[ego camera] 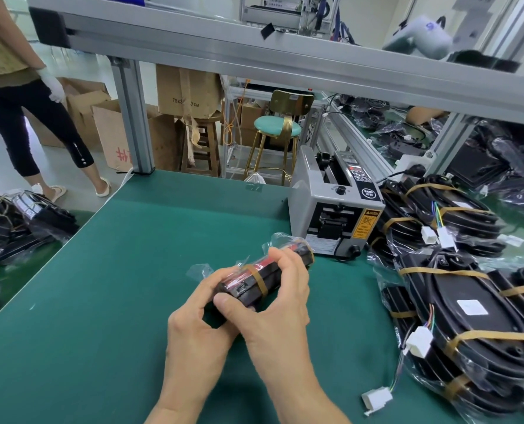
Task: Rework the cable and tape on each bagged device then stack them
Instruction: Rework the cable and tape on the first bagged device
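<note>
A black bagged device [268,272] with a red stripe and brown tape bands is held edge-up above the green mat, in the middle of the view. My left hand [202,319] grips its near end from the left, fingers curled around it. My right hand [280,295] holds it from the right, fingers over the top edge and thumb on the near end. Loose clear bag film sticks out at both ends. The cable of this device is hidden.
A grey tape dispenser [334,206] stands behind the device. Taped bagged devices with white connectors are piled at the right [468,316]. More bagged devices lie at the left edge [19,221]. A person stands at the far left [15,87]. Green mat [116,286] lies in front.
</note>
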Demonstrator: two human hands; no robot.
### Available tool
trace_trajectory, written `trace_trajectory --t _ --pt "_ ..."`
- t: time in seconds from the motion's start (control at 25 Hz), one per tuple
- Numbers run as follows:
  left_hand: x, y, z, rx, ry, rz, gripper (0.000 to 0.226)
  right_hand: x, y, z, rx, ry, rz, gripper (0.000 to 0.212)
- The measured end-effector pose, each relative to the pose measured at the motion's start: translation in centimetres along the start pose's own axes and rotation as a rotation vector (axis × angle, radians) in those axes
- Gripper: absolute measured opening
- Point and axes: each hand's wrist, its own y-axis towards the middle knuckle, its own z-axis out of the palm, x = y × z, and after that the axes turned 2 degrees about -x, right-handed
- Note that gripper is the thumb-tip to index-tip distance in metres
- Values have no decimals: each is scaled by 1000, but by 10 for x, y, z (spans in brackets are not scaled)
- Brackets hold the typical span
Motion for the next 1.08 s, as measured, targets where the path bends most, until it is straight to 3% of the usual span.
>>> trace_trajectory --t 0.24,0.52,0.72,0.88,1.0,1.08 --pt "0 1 0 28 -26 2 55 -5 11 -9 -46 22 -35 36" --pt "5 7 -2 9 23 -3 62 -4 17 -16 125 -153 -123 61" --pt "13 17 -25 40 -85 -6 57 -1 49 -37 115 -210 -184 27" --pt "18 27 -62 89 -242 -88 53 -15 69 -63 288 -106 -35 30" --pt "6 28 -67 160 -92 -114 73 -24 72 -57 386 -65 -13 22" --pt "-9 30 -64 101 238 34 82 -26 74 -52 378 -35 -3 22"
